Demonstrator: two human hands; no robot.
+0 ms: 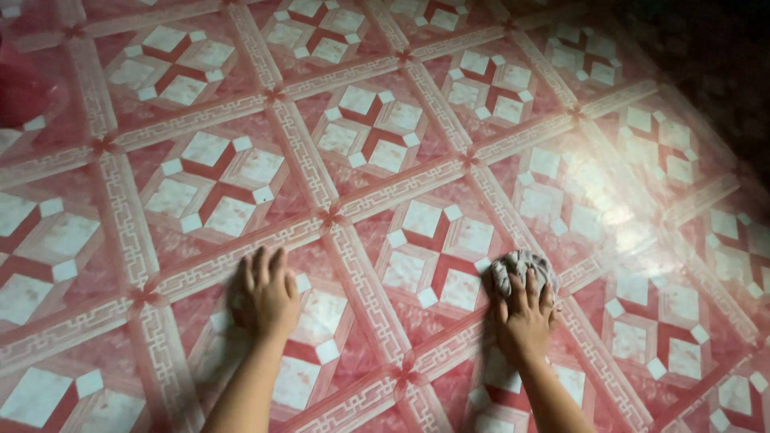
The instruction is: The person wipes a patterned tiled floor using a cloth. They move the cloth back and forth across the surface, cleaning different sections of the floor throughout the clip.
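My right hand point(525, 314) presses a crumpled grey cloth point(520, 268) onto the floor, fingers spread over its near side. The cloth bunches up past my fingertips. My left hand point(266, 293) lies flat on the tiled floor point(385, 144) to the left, palm down, fingers together and pointing away from me, holding nothing. Both forearms reach in from the bottom edge. The floor has red and white patterned tiles with cross motifs and pale key-pattern borders.
A shiny glare patch point(609, 200) lies on the tiles to the right of the cloth. A red rounded object point(20, 88) shows at the left edge. The top right corner falls into darkness.
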